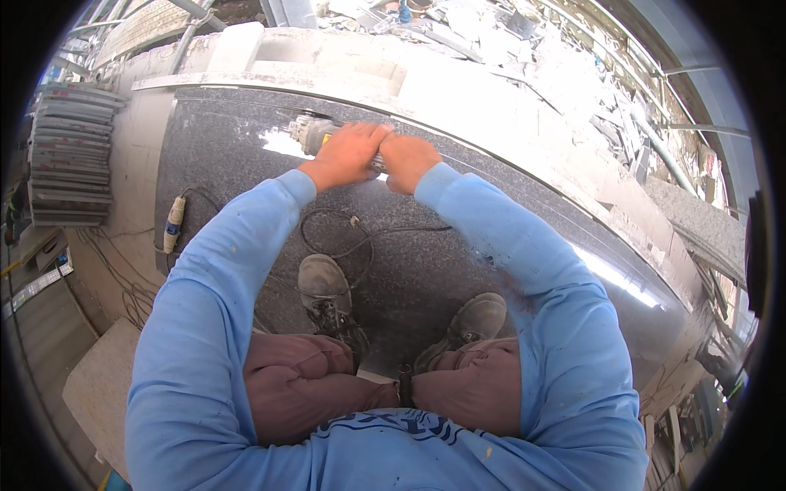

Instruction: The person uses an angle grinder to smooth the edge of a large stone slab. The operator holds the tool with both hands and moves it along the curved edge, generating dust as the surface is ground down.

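Both of my hands are wrapped round an angle grinder (310, 131) with a metal head, at the far edge of a dark speckled stone slab (205, 139). My left hand (348, 154) grips its body just behind the head, and my right hand (405, 162) holds the rear part, touching the left. The grinder's disc sits by the slab's back edge, partly hidden. A black cable (393, 230) loops over the slab to a pale connector (174, 225) at the left. My boots rest on the slab below my hands.
Stacked grey slabs (70, 155) stand at the left. A pale board (205, 79) runs behind the dark slab. Rubble (458, 41) and metal scaffold poles (671, 164) lie beyond at the back and right. More loose cables (115, 270) trail down the left side.
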{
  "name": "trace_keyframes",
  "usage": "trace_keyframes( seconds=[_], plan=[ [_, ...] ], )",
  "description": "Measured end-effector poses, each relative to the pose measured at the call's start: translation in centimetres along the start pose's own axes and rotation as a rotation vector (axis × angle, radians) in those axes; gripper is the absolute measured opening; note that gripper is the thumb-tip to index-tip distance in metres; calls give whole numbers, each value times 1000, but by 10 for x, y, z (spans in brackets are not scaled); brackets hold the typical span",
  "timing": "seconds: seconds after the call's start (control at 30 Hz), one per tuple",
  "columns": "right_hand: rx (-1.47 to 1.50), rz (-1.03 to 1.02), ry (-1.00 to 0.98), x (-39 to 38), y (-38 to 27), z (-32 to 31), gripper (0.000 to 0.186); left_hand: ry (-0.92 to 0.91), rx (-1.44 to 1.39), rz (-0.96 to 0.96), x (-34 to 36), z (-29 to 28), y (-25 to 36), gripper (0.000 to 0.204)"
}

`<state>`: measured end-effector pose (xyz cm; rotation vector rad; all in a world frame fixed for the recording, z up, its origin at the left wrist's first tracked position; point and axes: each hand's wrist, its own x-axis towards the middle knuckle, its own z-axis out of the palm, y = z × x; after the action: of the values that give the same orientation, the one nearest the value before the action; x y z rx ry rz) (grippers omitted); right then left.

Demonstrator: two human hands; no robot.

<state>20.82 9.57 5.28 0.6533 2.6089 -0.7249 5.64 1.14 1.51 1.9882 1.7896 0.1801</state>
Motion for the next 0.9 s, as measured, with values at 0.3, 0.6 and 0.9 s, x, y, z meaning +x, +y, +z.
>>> trace_keyframes(
  seconds=[0.3, 0.6, 0.9],
  plan=[
    [35, -13, 23, 11, -1, 9, 39, 17, 5, -23, -3, 3, -10, 87],
    [17, 2, -7, 36, -9, 10, 33, 25, 30, -21, -6, 2, -33, 86],
    [30, 6, 1, 0, 1, 0, 32, 38, -6, 35, -2, -3, 0, 85]
  ],
)
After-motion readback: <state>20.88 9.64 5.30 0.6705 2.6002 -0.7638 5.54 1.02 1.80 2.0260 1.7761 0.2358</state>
